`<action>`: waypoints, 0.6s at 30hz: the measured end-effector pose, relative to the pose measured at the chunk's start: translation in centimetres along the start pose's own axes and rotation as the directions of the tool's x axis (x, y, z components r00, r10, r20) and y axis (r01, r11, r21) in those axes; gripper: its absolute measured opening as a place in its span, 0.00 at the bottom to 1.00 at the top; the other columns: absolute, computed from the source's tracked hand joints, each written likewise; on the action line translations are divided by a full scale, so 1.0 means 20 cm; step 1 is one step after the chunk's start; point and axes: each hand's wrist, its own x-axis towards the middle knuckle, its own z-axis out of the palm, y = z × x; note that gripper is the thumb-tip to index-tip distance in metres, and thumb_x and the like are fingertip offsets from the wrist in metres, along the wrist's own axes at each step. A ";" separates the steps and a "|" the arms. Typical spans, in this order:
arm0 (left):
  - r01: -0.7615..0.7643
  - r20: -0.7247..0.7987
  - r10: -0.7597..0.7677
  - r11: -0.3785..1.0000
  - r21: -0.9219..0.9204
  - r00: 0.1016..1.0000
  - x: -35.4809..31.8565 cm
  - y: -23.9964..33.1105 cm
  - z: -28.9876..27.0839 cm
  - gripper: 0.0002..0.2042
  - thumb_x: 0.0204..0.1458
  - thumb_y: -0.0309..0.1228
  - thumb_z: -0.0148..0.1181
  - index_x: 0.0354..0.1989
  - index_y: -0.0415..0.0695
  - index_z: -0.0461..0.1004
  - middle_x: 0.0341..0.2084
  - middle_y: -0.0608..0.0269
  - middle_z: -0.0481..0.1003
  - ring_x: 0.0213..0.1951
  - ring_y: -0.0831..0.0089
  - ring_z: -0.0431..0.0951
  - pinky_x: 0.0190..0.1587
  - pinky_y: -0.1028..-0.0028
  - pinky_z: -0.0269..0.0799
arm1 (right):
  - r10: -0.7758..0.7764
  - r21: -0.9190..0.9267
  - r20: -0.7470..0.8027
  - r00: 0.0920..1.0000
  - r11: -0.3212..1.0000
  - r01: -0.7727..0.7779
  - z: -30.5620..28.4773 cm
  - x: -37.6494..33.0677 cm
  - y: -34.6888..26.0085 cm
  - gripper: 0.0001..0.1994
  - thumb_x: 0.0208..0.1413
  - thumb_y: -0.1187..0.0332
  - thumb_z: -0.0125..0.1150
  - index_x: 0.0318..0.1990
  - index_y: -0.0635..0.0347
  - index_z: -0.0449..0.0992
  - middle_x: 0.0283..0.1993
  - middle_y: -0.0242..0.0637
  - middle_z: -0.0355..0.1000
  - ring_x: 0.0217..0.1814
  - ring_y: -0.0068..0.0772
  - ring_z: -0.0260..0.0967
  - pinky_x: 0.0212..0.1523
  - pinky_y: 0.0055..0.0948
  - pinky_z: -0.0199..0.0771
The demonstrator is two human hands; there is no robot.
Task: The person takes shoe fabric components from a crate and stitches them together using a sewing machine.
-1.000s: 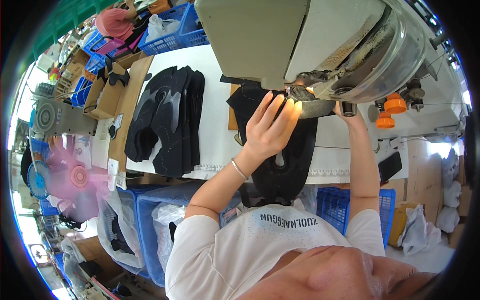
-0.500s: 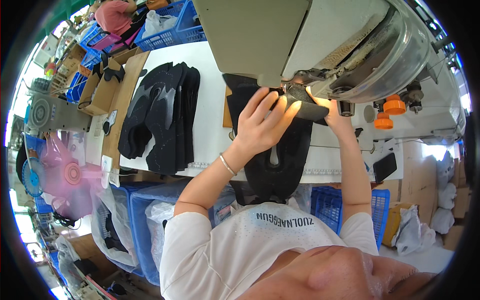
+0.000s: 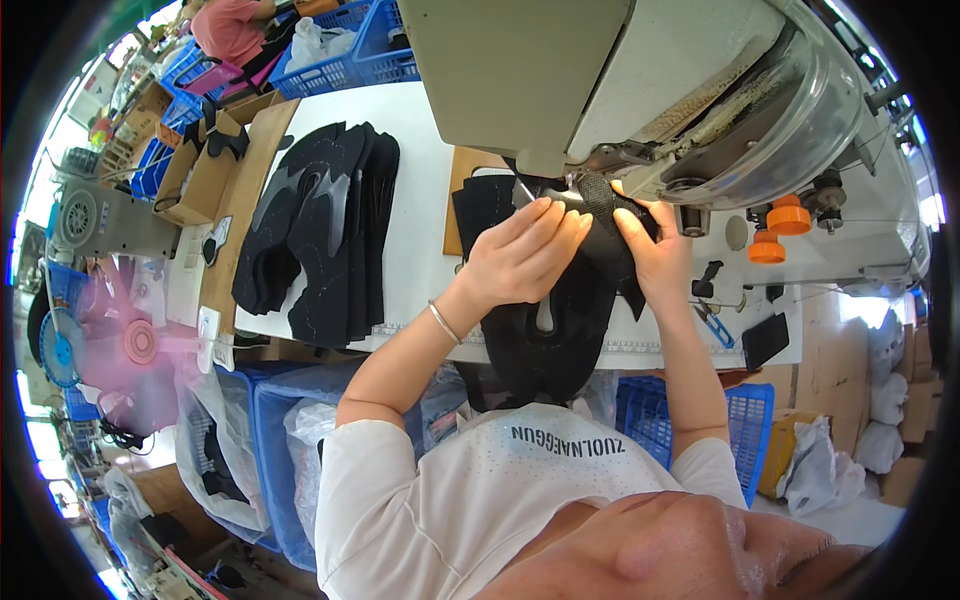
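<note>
A black fabric piece [image 3: 550, 355] with a teardrop-shaped opening lies under the head of a sewing machine [image 3: 515, 85] and hangs over the table's front edge. My left hand [image 3: 528, 255], a bracelet at its wrist, has its fingers bunched together on the piece just left of the needle area. On the other side, my right hand [image 3: 655, 250] pinches a dark mesh part [image 3: 600, 200] between thumb and fingers; its lower end hangs down in a point. The needle itself is hidden by the machine and my fingers.
A stack of cut black pieces [image 3: 335, 220] lies on the white table at left. Blue snips [image 3: 716, 328] and a black flat rectangular object [image 3: 766, 341] lie at right. Orange knobs [image 3: 788, 215] stick out from the machine. A pink fan [image 3: 140, 342] stands far left.
The mesh part has turned so its free end points down toward me. My right hand has come round, its thumb and fingers now showing. The bright glow on my fingertips has faded.
</note>
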 end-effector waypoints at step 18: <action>-0.112 0.074 0.114 0.993 -0.026 0.991 0.00 -0.04 -0.06 0.14 0.45 0.27 0.63 0.42 0.45 0.83 0.40 0.65 0.74 0.46 0.66 0.78 0.52 0.68 0.78 | 0.000 0.144 0.115 0.993 0.989 -0.017 -0.03 -0.20 0.04 0.20 0.57 0.73 0.64 0.57 0.61 0.72 0.31 0.18 0.61 0.29 0.08 0.51 0.29 0.11 0.52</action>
